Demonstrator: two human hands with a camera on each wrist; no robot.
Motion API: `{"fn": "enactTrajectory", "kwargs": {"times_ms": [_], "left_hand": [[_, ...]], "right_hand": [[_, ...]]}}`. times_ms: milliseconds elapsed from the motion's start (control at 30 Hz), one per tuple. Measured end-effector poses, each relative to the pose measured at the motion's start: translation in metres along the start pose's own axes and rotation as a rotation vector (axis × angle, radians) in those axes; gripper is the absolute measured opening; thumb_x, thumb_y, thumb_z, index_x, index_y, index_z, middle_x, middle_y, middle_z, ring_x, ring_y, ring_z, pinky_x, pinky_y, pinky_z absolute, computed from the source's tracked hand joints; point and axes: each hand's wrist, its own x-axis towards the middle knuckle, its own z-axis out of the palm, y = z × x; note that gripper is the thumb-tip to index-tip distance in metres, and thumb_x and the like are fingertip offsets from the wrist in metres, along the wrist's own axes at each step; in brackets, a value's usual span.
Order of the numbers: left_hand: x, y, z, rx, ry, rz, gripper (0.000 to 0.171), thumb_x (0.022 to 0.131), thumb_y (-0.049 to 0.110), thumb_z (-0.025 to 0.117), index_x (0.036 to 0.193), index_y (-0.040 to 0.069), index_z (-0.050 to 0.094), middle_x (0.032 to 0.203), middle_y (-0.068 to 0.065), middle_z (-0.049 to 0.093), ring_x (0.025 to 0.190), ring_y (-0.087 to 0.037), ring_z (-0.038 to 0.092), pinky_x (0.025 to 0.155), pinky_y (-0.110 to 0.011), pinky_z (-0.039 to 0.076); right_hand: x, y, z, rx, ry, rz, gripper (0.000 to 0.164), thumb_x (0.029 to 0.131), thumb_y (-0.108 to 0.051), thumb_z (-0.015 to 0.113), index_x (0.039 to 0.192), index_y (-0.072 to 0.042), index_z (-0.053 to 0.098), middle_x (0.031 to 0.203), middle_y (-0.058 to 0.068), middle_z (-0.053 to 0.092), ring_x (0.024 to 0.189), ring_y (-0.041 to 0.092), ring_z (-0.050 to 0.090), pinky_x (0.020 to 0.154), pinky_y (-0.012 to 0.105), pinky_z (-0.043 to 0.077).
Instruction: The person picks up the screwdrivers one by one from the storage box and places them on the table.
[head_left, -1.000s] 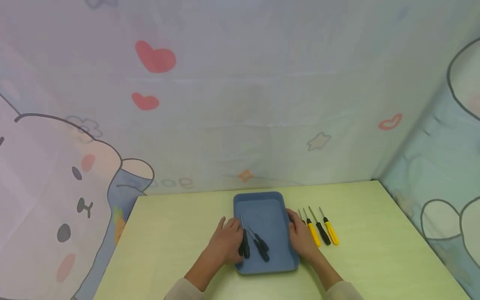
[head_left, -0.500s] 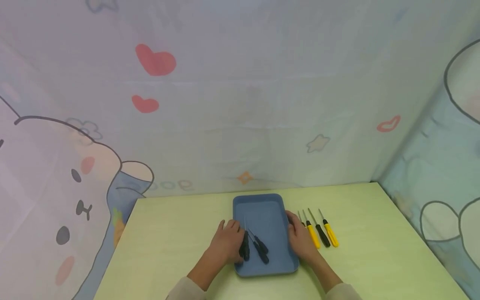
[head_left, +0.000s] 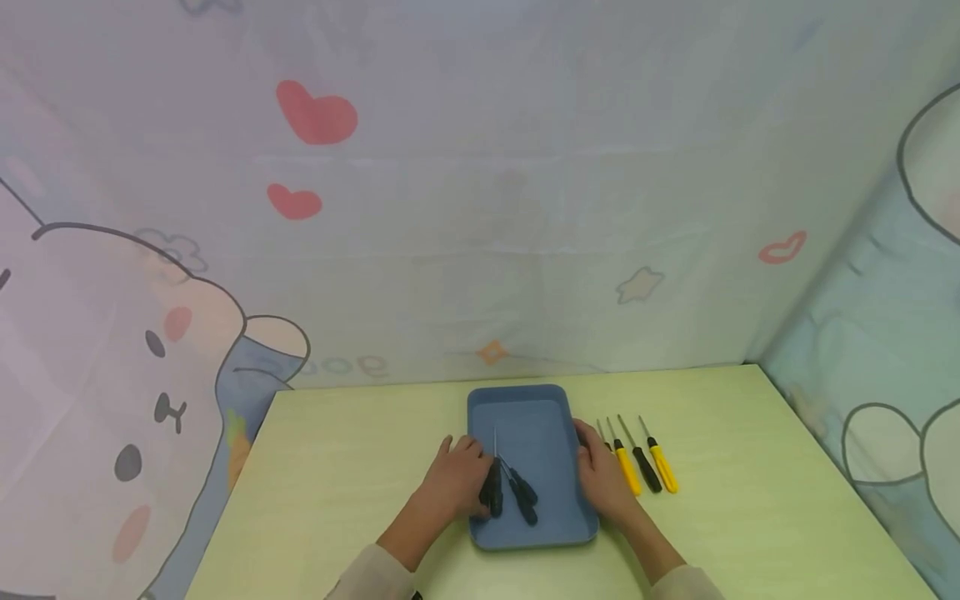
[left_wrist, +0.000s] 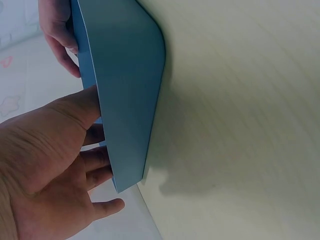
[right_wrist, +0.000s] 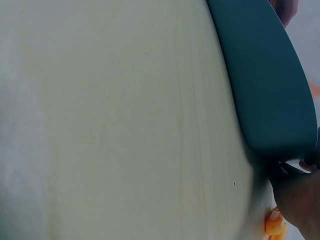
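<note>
Four outer screwdrivers [head_left: 663, 468]: right of the tray [head_left: 542, 429], apparently left to do.
Black screwdrivers [head_left: 496, 493]: inside it, seemingly mid-arranging; your left hand [head_left: 456, 477] holds the leftmost.
Tray: gripped by your right hand [head_left: 603, 481].

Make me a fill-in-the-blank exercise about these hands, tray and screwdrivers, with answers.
1. The person's ____ hand is nearer the slim black-handled screwdrivers inside the rectangular blue tray.
2. Outside the tray, the metal-shafted screwdriver farthest from it has a mainly ____ handle.
3. All the visible screwdriver shafts point ____ from the person.
Answers: left; yellow; away.
</note>
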Motion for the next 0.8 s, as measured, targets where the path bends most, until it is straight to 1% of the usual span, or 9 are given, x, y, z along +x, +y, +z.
{"fn": "enactTrajectory", "kwargs": {"times_ms": [200,433,533,667,800], "left_hand": [[0.0036,-0.0011,-0.0007,0.008,0.006,0.011,0.080,0.070,0.058,0.095,0.132,0.014,0.072,0.127,-0.004,0.069,0.130,-0.025,0.056,0.115,-0.055,0.045],[0.0084,-0.0044,0.0017,-0.030,-0.032,0.018,0.080,0.071,0.060,0.093,0.134,0.016,0.071,0.129,-0.004,0.068,0.131,-0.025,0.056,0.116,-0.055,0.043],[0.0091,-0.0051,0.0023,-0.043,-0.038,0.024,0.079,0.071,0.059,0.093,0.134,0.016,0.071,0.129,-0.003,0.068,0.131,-0.025,0.056,0.116,-0.054,0.043],[0.0088,-0.0061,0.0026,-0.042,-0.027,0.039,0.077,0.071,0.059,0.093,0.131,0.016,0.072,0.126,-0.003,0.069,0.128,-0.025,0.057,0.116,-0.053,0.043],[0.0083,-0.0080,0.0033,-0.020,-0.011,0.063,0.076,0.071,0.061,0.092,0.131,0.017,0.072,0.124,-0.002,0.069,0.126,-0.024,0.059,0.117,-0.050,0.043]], "right_hand": [[0.0009,0.0000,-0.0001,-0.003,0.005,-0.009,0.047,0.111,0.000,0.041,0.157,0.002,0.043,0.157,0.026,0.050,0.142,0.045,0.050,0.117,0.062,0.041],[0.0015,0.0003,-0.0008,-0.008,0.008,-0.017,0.047,0.110,0.000,0.041,0.157,0.002,0.043,0.156,0.026,0.050,0.142,0.045,0.050,0.117,0.062,0.040],[0.0013,-0.0003,-0.0008,-0.014,0.007,-0.016,0.047,0.110,0.000,0.041,0.157,0.003,0.043,0.156,0.027,0.051,0.142,0.045,0.051,0.117,0.062,0.041],[-0.0001,-0.0027,-0.0012,-0.002,-0.003,-0.005,0.047,0.110,0.000,0.041,0.157,0.003,0.043,0.156,0.028,0.050,0.142,0.046,0.050,0.117,0.062,0.041],[-0.0016,-0.0042,-0.0012,0.012,0.003,-0.007,0.047,0.110,0.001,0.041,0.156,0.004,0.043,0.156,0.029,0.050,0.141,0.047,0.050,0.116,0.063,0.040]]}}
